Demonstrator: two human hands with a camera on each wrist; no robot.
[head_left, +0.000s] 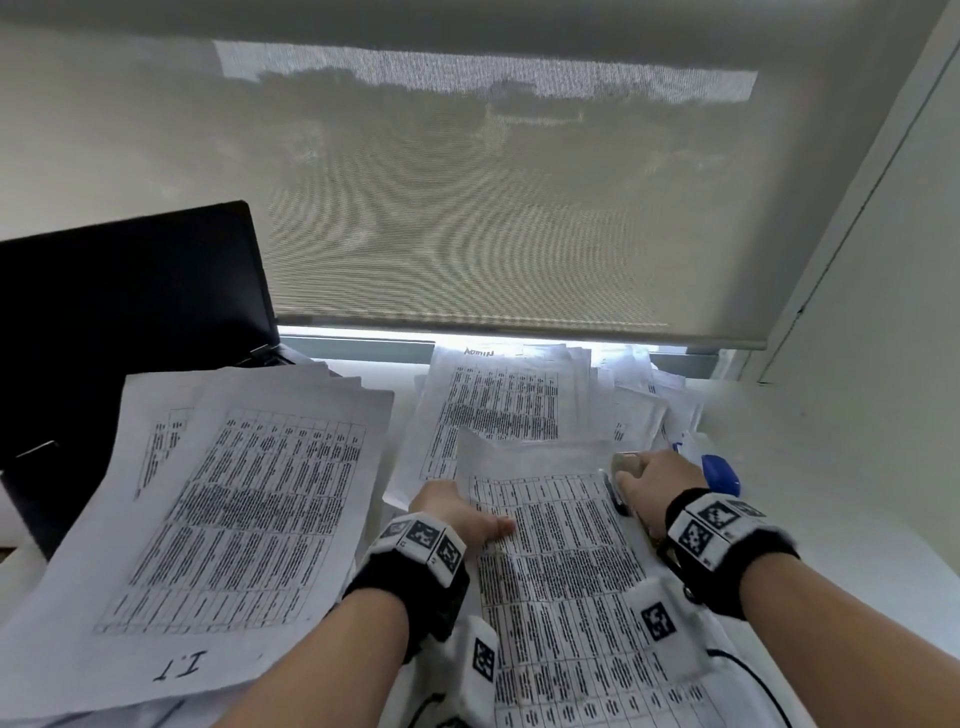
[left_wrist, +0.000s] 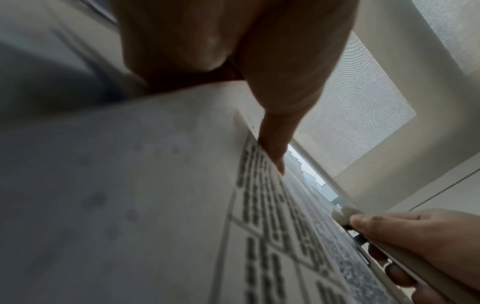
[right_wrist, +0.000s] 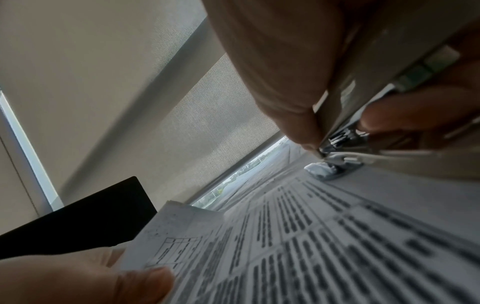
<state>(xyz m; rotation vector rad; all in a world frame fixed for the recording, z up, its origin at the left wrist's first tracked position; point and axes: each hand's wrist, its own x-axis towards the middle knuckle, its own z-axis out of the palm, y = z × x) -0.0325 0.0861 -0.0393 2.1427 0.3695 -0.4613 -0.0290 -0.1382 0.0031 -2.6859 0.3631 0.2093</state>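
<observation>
- Hands: two. Stapler: one. Laptop: one. Paper heaps: three, all printed with tables.
- Nearest heap is the set (head_left: 561, 571), which lies on the surface (head_left: 841, 509) between the hands. Everything below is placed from it.
- Left grip (head_left: 457, 512) pinches the set's left edge. Its thumb (right_wrist: 145, 283) lies flat on top and the other fingers are hidden under the paper. A sheet corner stands up just beside the thumb.
- Right grip (head_left: 654, 480) is curled round the stapler (head_left: 623, 462) at the set's far right corner, thumb above and fingers below.
- Stapler's metal mouth sits at that corner, just past the fingertips. Whether paper is inside it cannot be told.
- Left pile (head_left: 234, 509) lies just left of the set and overlaps the laptop.
- Back pile (head_left: 504, 400) is fanned out behind the set, touching its far edge.
- Laptop (head_left: 130, 322), black and open, stands well to the set's left and behind it.
- Blue thing (head_left: 722, 473) lies just right of the set, beyond the right grip.
- Blind (head_left: 519, 208) hangs drawn behind the set.
</observation>
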